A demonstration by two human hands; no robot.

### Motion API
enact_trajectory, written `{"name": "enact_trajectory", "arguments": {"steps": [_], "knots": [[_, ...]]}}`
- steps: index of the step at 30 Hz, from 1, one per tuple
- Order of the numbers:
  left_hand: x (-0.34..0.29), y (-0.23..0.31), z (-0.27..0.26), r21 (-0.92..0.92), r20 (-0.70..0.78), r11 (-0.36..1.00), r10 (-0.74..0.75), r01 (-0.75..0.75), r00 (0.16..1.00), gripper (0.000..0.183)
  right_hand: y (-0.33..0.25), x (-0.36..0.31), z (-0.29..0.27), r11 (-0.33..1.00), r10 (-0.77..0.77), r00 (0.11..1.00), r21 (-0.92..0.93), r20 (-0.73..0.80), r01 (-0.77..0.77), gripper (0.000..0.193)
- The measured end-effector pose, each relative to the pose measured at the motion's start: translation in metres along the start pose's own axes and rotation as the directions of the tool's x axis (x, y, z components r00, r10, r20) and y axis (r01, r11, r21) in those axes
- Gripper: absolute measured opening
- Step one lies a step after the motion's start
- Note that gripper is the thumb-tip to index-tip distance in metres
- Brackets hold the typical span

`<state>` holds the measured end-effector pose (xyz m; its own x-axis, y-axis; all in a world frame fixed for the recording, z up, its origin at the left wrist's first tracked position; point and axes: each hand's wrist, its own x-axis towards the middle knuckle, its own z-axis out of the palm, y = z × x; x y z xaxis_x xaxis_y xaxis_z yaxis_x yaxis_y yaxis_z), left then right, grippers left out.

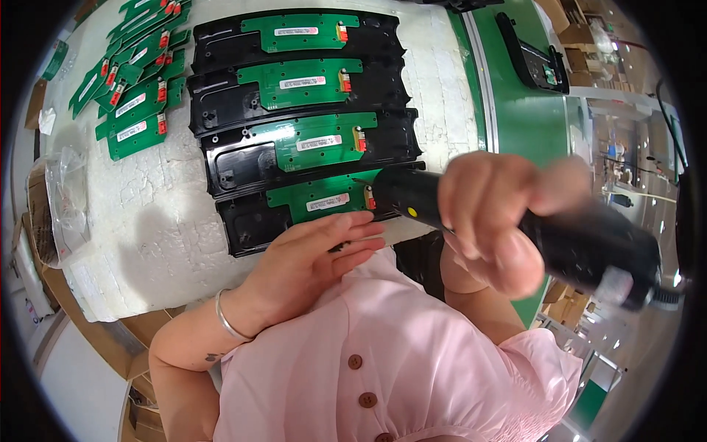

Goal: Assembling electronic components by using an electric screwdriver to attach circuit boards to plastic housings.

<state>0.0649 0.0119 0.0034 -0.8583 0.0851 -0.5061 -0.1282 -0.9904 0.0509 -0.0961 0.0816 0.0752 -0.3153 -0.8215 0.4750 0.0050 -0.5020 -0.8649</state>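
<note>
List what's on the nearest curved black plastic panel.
A flat green circuit board, white label, red connector. The bare left hand and black cylindrical tool hide parts of the panel.

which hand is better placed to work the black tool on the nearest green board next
Right, most likely: the right hand grips the black cylindrical handheld tool, its tip end at the nearest flat green circuit board. The left hand is close by, small dark pieces apparently between its fingers.

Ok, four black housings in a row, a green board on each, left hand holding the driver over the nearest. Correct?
Wrong side: the head view shows the right hand holding the driver over the nearest. Four black housings in a row, a green board on each: that part stands.
</note>
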Motion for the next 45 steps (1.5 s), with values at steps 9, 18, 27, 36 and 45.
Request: {"name": "enact_trajectory", "arguments": {"steps": [9,18,27,36,45], "knots": [[0.000,-0.002,-0.004,0.187,0.014,0.980,0.058,-0.060,0.998,0.017,0.019,-0.010,0.003,0.991,0.110,0.980,-0.061,-0.165,-0.121,0.029],[0.008,-0.009,-0.010,0.226,-0.014,0.964,0.149,-0.142,0.989,0.012,0.025,-0.006,0.003,0.978,0.113,0.988,-0.166,-0.108,-0.130,0.028],[0.009,-0.010,-0.008,0.165,-0.056,0.977,0.145,-0.135,0.988,0.013,0.025,0.000,0.007,0.942,0.212,0.977,-0.261,-0.017,-0.209,0.028],[0.013,-0.014,-0.009,-0.030,0.043,0.986,0.167,-0.165,0.985,0.015,-0.041,0.005,0.004,0.968,-0.144,0.988,0.218,0.060,0.127,0.029],[0.018,-0.019,-0.022,-0.058,0.126,0.988,0.148,-0.142,0.981,0.019,-0.033,-0.007,0.007,0.985,-0.075,0.994,0.161,0.083,0.061,0.030]]}}
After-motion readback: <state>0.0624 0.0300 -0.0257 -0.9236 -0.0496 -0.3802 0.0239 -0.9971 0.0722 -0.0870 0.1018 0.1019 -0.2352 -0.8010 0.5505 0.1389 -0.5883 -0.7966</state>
